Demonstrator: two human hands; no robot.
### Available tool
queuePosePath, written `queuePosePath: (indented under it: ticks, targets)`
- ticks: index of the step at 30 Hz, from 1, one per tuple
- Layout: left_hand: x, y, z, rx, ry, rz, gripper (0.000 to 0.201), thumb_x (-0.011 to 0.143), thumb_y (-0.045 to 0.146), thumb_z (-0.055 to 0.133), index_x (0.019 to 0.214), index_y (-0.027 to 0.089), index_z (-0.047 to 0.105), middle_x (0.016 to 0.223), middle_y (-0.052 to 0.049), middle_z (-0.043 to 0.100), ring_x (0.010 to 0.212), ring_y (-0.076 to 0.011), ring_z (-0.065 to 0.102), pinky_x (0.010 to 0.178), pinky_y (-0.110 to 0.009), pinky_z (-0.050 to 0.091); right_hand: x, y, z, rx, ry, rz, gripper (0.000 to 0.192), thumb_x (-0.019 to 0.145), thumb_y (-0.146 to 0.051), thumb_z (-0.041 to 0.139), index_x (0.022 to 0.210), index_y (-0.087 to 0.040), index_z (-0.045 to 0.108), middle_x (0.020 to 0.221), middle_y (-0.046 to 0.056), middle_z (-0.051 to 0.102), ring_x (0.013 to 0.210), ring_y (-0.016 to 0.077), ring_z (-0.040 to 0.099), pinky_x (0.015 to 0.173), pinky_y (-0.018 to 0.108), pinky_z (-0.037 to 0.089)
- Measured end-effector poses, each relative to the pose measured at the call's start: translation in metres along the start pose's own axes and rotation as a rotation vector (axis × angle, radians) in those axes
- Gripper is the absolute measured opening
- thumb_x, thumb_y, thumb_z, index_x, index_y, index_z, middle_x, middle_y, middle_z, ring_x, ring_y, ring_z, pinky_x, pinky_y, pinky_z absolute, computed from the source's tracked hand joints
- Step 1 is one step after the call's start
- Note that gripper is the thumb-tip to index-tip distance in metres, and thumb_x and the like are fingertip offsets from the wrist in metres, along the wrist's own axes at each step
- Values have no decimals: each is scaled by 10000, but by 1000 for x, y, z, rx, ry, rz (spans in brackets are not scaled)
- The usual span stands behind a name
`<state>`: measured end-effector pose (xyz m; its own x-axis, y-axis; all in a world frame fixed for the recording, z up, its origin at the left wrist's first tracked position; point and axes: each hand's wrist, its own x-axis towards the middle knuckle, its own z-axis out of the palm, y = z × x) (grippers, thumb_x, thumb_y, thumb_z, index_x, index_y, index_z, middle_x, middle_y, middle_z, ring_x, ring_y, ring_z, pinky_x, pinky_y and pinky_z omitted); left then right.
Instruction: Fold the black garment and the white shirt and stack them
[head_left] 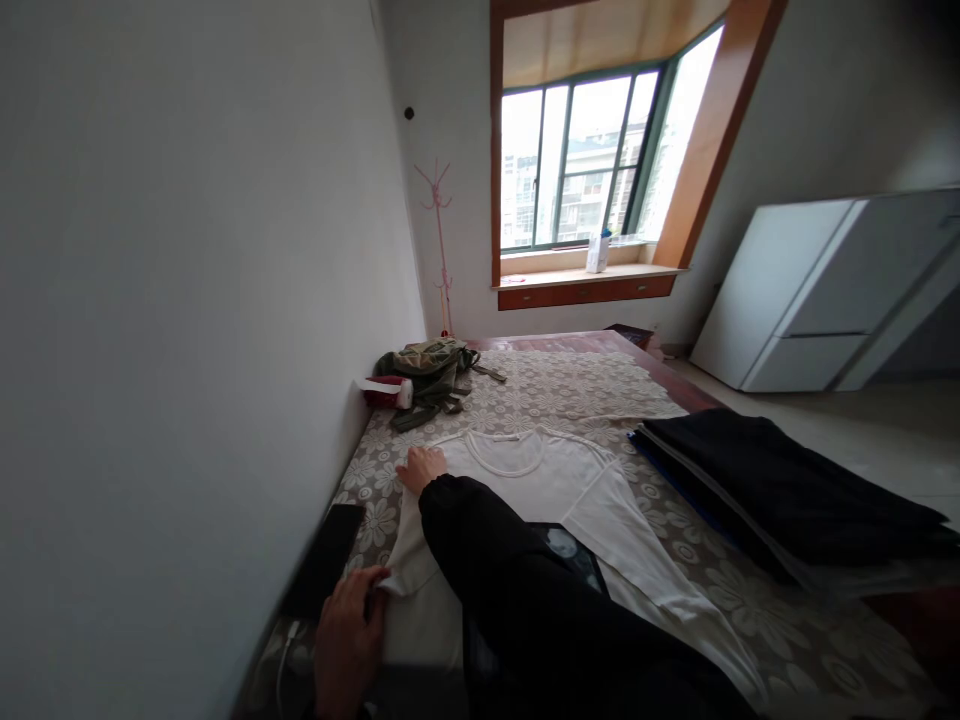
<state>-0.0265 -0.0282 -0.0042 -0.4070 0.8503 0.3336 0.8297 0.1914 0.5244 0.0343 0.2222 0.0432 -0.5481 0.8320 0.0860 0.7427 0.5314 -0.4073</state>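
On floral bedspread (570,385), white T-shirt (555,480)

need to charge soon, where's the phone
In the head view the phone lies at the bed's left edge by the wall, just left of the white shirt, above the left hand.

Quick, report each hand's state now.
Left hand: closed, pinching the white T-shirt sleeve edge.
Right hand: open, flat on the T-shirt's shoulder.

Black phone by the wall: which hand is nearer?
Left. The left hand grips the white shirt sleeve beside the black phone; the right hand rests farther up.
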Motion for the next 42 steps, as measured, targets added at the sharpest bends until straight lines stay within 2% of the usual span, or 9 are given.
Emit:
queuePosePath:
  ticks: [4, 10, 15, 25, 28, 31, 36, 39, 42]
  targets:
    - [-2, -2, 1, 14, -1, 59, 282, 967, 374, 475, 1029, 299, 740, 1059, -29, 762, 1009, -241, 701, 849, -387, 518, 5, 12, 13, 11, 23, -57, 303, 1013, -383, 548, 1069, -173, 758, 1162, 150, 754, 1164, 286, 640, 997, 389, 394]
    - [-3, -4, 4, 46, 33, 66, 274, 948, 300, 496, 1029, 312, 757, 1064, -28, 746, 949, -229, 701, 828, -367, 535, 17, 22, 21, 54, 56, -68, 347, 1062, -415, 491, 985, -234, 777, 1077, 80, 784, 1076, 229, 671, 917, 328, 392]
    - [-5, -6, 4, 35, 67, 25, 281, 948, 332, 491, 997, 297, 765, 1071, -46, 742, 979, -248, 698, 880, -393, 548, 21, 23, 23, 68, 65, -93, 368, 1093, -412, 448, 999, -231, 755, 1026, 75, 788, 1032, 209, 681, 899, 310, 384]
    - [-2, -2, -7, 10, -76, -66, 310, 926, 327, 465, 959, 286, 771, 1063, -69, 720, 1032, -276, 675, 945, -457, 546, 19, 14, 26, 12, 19, -135, 323, 1106, -357, 392, 1138, -186, 664, 1160, 144, 752, 1123, 260, 634, 982, 393, 381]
    - [-1, 4, -15, 25, -102, -34, 314, 877, 240, 475, 979, 278, 770, 1077, -72, 710, 1050, -273, 664, 980, -474, 541, 19, 14, 23, 23, -1, -128, 299, 1102, -323, 397, 1160, -169, 648, 1183, 158, 741, 1152, 266, 625, 998, 404, 382]
    - [14, 19, -18, 5, -98, 73, 392, 825, 161, 473, 1082, 261, 751, 1257, -77, 678, 1199, -260, 626, 1080, -467, 506, 19, 18, 12, 51, -45, -145, 260, 1084, -289, 441, 1171, -154, 645, 1165, 152, 742, 1145, 263, 637, 981, 392, 402]
    - [65, 42, 17, 43, -176, 262, 505, 995, 327, 406, 1447, 162, 559, 1543, -147, 544, 1461, -272, 463, 1206, -489, 395, -1, 31, -18, 105, -82, -233, 418, 1012, -156, 510, 1430, -172, 514, 1310, 110, 687, 1211, 198, 621, 1010, 325, 429]
    - [85, 40, 54, 201, -217, 359, 620, 992, 412, 438, 1514, 79, 480, 1613, -222, 451, 1538, -366, 342, 1200, -586, 369, -39, 41, -28, 127, -49, -289, 483, 983, -128, 519, 1460, -199, 509, 1471, 123, 578, 1349, 201, 536, 1085, 336, 422]
    - [88, 29, 82, 342, -217, 438, 580, 965, 311, 440, 1503, 111, 519, 1582, -204, 502, 1530, -370, 359, 1198, -592, 369, -89, 53, -26, 173, -7, -367, 466, 977, -203, 554, 1441, -247, 546, 1552, 113, 515, 1447, 251, 454, 1147, 413, 419]
